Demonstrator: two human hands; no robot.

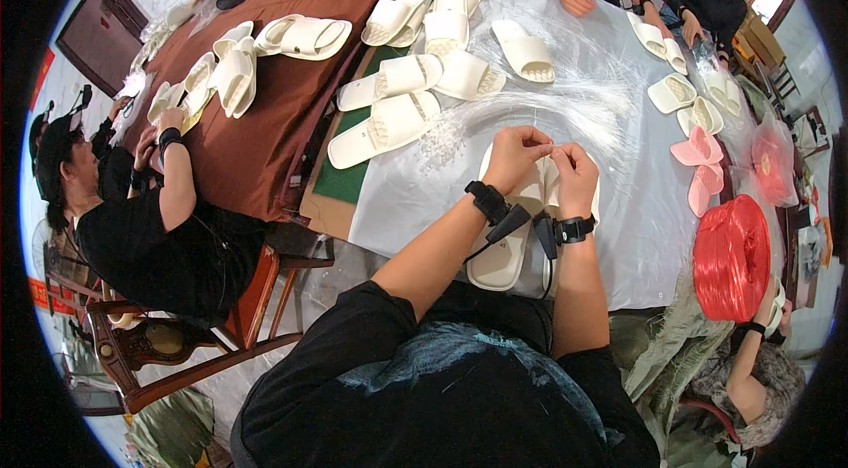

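Both hands are held up over the grey sheet (636, 247), the left hand (519, 157) and right hand (576, 175) brought together so the fingertips touch or nearly do. Thumb and finger are drawn in on each, but whether something thin is gripped there honestly can't be told, it's just too small to make out. A slipper pair (499, 263) in cream is set right below, at the near edge of the sheet, partly covered by the hands and wrists. Black bands (488, 201) are worn on both wrists. Just past the hands a bunch of clear strands (583, 110) is spread out, with some small clear bits (439, 146) scattered off to the left. More cream slippers (384, 128) are piled further out that way. Over on the right, pink slippers (704, 181) and a big red roll (731, 258) are parked along the edge.
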